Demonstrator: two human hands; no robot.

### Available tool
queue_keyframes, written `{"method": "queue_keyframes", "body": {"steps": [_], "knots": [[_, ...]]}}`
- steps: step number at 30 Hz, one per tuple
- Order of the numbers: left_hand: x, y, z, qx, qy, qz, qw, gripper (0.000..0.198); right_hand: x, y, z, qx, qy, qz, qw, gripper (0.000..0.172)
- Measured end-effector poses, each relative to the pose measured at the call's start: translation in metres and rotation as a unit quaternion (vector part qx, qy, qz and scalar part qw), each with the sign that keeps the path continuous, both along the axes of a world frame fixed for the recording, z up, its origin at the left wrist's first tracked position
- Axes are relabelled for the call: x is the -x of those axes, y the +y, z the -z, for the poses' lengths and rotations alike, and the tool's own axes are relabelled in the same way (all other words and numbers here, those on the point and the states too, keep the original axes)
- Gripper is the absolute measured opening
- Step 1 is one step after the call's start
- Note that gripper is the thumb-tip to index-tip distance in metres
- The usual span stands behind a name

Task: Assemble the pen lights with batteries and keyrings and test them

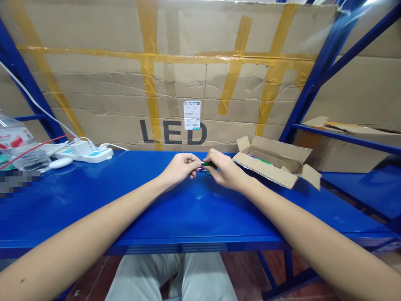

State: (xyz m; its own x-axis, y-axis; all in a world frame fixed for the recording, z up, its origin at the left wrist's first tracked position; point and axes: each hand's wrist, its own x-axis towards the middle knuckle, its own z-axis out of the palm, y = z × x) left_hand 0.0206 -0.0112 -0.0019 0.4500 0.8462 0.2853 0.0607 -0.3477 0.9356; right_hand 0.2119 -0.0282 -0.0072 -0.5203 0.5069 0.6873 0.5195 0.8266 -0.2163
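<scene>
Both my hands meet over the counter (200, 209), mid-frame, near its back edge. Small green piece (209, 164) with thin wires (204, 169) sits right between my fingertips, slightly right of where the two hands come together. Right hand (224, 167): thumb and index clamped on the green piece, thumb on the near side, index over the top; the piece pokes out leftward past the fingertips. Left hand (184, 165): thumb and index together, tips pinching at the left end of the wires, other fingers curled underneath. One wire loops just below the right fingertips, close to the counter. Details there are tiny, can't tell exactly how wires and green piece join.

Just right of my right hand, an open cardboard box (266, 169), flaps spread, something green and thin inside. Far left on the counter: power strip (97, 156) with a white adapter (80, 147) plugged in, red cable (40, 149) near it, clear plastic bottle (15, 133) beyond. Big taped carton (115, 96) stands behind, printed LED, white label (192, 115) on it.
</scene>
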Motion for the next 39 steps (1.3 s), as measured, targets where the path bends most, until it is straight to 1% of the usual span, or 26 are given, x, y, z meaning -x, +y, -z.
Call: {"method": "queue_keyframes", "body": {"steps": [2, 3, 4, 5, 6, 7, 9, 11, 12, 13, 15, 18, 21, 26, 28, 30, 32, 36, 39], "knots": [[0.003, -0.001, 0.0, -0.063, 0.03, 0.001, 0.998, 0.016, 0.001, -0.001, -0.002, 0.061, 0.05, -0.001, 0.997, 0.005], [0.004, -0.002, 0.0, -0.099, 0.047, -0.002, 0.994, 0.017, 0.002, -0.002, -0.003, 0.112, 0.079, -0.003, 0.991, 0.006], [0.005, -0.003, 0.0, -0.137, 0.065, -0.008, 0.988, 0.017, 0.003, -0.002, -0.003, 0.175, 0.111, -0.01, 0.978, 0.009], [0.006, -0.004, 0.0, -0.179, 0.085, -0.015, 0.98, 0.016, 0.003, -0.001, -0.004, 0.245, 0.144, -0.027, 0.959, 0.012], [0.007, -0.005, 0.001, -0.221, 0.106, -0.021, 0.969, 0.016, 0.003, -0.001, -0.004, 0.315, 0.176, -0.051, 0.931, 0.016], [0.008, -0.005, 0.002, -0.264, 0.126, -0.024, 0.956, 0.015, 0.002, 0.0, -0.003, 0.382, 0.206, -0.079, 0.898, 0.019], [0.009, -0.006, 0.003, -0.338, 0.157, -0.021, 0.928, 0.013, 0.0, 0.003, -0.003, 0.492, 0.251, -0.131, 0.823, 0.024], [0.009, -0.007, 0.004, -0.392, 0.175, -0.011, 0.903, 0.013, -0.003, 0.007, -0.002, 0.571, 0.269, -0.169, 0.757, 0.025], [0.009, -0.007, 0.005, -0.412, 0.182, -0.007, 0.893, 0.012, -0.004, 0.008, -0.002, 0.6, 0.27, -0.184, 0.73, 0.025], [0.009, -0.007, 0.005, -0.429, 0.189, -0.004, 0.883, 0.012, -0.006, 0.01, -0.002, 0.623, 0.267, -0.198, 0.708, 0.024], [0.009, -0.007, 0.006, -0.454, 0.203, 0.002, 0.867, 0.013, -0.008, 0.012, -0.002, 0.658, 0.261, -0.22, 0.672, 0.023], [0.01, -0.007, 0.006, -0.481, 0.229, 0.003, 0.847, 0.014, -0.011, 0.015, -0.002, 0.689, 0.25, -0.236, 0.638, 0.019], [0.01, -0.006, 0.006, -0.512, 0.255, 0.005, 0.82, 0.018, -0.012, 0.015, -0.002, 0.703, 0.248, -0.241, 0.622, 0.015], [0.011, -0.003, 0.006, -0.571, 0.294, 0.019, 0.767, 0.022, -0.012, 0.014, -0.001, 0.723, 0.238, -0.239, 0.602, 0.009], [0.011, -0.002, 0.006, -0.577, 0.3, 0.021, 0.759, 0.022, -0.012, 0.014, -0.001, 0.725, 0.239, -0.234, 0.602, 0.009], [0.012, -0.002, 0.006, -0.571, 0.291, 0.023, 0.767, 0.021, -0.012, 0.013, -0.001, 0.721, 0.243, -0.228, 0.607, 0.009], [0.012, -0.001, 0.006, -0.558, 0.274, 0.025, 0.783, 0.021, -0.012, 0.013, -0.002, 0.712, 0.248, -0.221, 0.619, 0.01], [0.011, -0.002, 0.005, -0.515, 0.244, 0.007, 0.822, 0.018, -0.009, 0.009, -0.005, 0.668, 0.275, -0.207, 0.659, 0.015], [0.011, -0.003, 0.004, -0.487, 0.227, 0.0, 0.843, 0.016, -0.007, 0.005, -0.007, 0.643, 0.292, -0.195, 0.681, 0.02]]}}
